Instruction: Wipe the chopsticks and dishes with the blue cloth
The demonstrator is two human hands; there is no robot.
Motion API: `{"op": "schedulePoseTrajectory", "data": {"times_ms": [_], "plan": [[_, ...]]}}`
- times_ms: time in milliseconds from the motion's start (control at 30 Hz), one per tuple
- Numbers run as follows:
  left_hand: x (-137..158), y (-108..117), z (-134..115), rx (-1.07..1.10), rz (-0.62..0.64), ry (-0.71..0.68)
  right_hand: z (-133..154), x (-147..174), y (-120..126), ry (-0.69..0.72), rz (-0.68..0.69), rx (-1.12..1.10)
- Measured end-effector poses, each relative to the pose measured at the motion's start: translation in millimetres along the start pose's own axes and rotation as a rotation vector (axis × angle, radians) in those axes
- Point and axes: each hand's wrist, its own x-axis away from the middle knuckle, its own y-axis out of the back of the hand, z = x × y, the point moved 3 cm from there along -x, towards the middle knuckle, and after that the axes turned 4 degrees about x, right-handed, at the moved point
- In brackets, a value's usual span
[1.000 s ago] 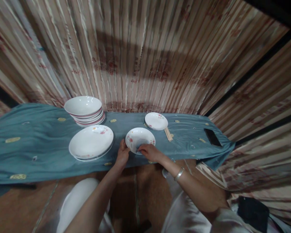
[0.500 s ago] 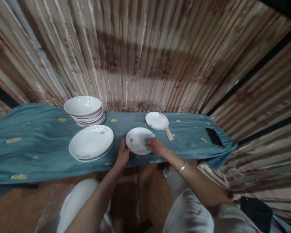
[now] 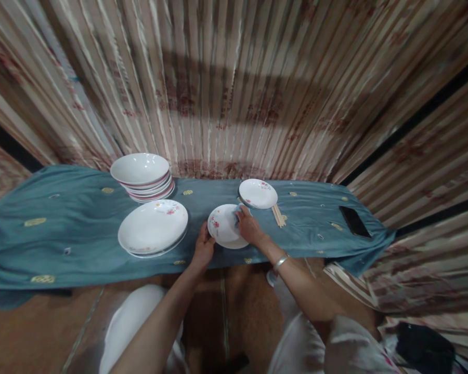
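Head cam: L fingers (image 3: 203, 231) clamped on plate (image 3: 226, 229) w/ unreadable tiny markings, R fingers (image 3: 243, 215) on blue cloth (image 3: 237, 208).

A red-flowered white plate (image 3: 225, 228) faces up over the teal tablecloth (image 3: 81, 228), a bluish cloth (image 3: 237, 212) against its far right side.

No readable text, numbers or brands; any lettering on plate (image 3: 225, 228) or curtain (image 3: 203, 104) too blurred.
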Motion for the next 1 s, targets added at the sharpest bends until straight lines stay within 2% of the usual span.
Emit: {"op": "schedulePoseTrajectory", "data": {"times_ms": [200,533,733,1000], "plan": [[3.2,-3.8,-7.5,0.027,0.026,-0.012,10.7,-14.8,-4.0,0.043,0.016,-0.116],[5.0,-7.1,-11.6,0.035,-0.020,0.023,45.4,-27.9,-21.3,-0.024,-0.031,-0.249],[6.2,-8.4,-17.0,0.052,-0.015,0.018,64.9,-25.5,-21.9,-0.001,-0.013,-0.362],[9.7,-9.0,-23.8,0.023,-0.004,0.011,72.7,-11.2,-19.8,0.082,0.021,-0.471]]}}
